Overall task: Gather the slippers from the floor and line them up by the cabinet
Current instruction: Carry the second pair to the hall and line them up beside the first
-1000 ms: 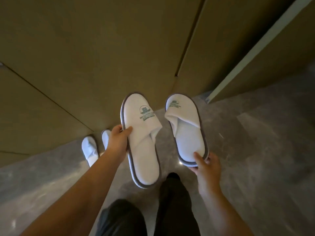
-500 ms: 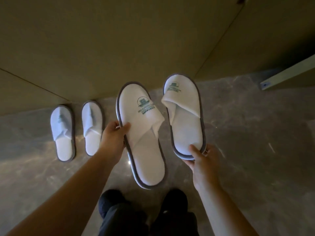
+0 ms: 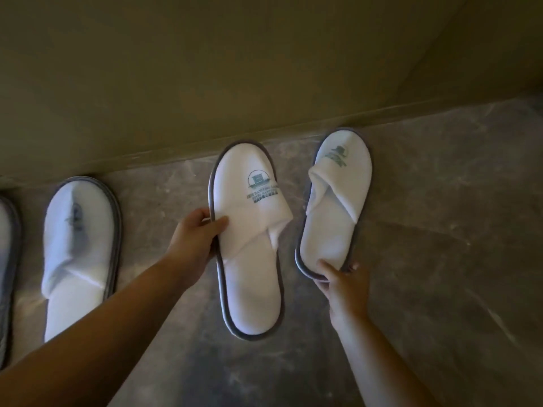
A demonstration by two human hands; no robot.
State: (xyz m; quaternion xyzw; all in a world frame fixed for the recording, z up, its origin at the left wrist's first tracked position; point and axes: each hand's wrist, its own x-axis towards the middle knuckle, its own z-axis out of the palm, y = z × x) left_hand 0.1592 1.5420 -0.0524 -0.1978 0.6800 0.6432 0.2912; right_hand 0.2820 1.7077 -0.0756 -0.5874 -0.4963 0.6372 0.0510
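Observation:
My left hand [image 3: 195, 240] grips the left edge of a white slipper [image 3: 249, 259] with a grey rim and a green logo, toe pointing at the cabinet base [image 3: 205, 83]. My right hand [image 3: 342, 282] pinches the heel of a matching slipper [image 3: 335, 207], tilted slightly right, its toe close to the cabinet. Both slippers are low, at or just above the floor; contact is unclear. On the floor to the left lies another white slipper [image 3: 79, 254], toe toward the cabinet, and the edge of one more slipper [image 3: 7, 274] shows at the frame's left border.
The olive-brown cabinet front fills the top of the view, meeting the grey marbled floor [image 3: 440, 289] along a slanted line. Open floor stretches to the right of the held slippers and between them and the left pair.
The view has dropped much closer to the floor. Both hands have lowered their slippers toward the cabinet base, to the right of the pair lying there. My legs are out of view.

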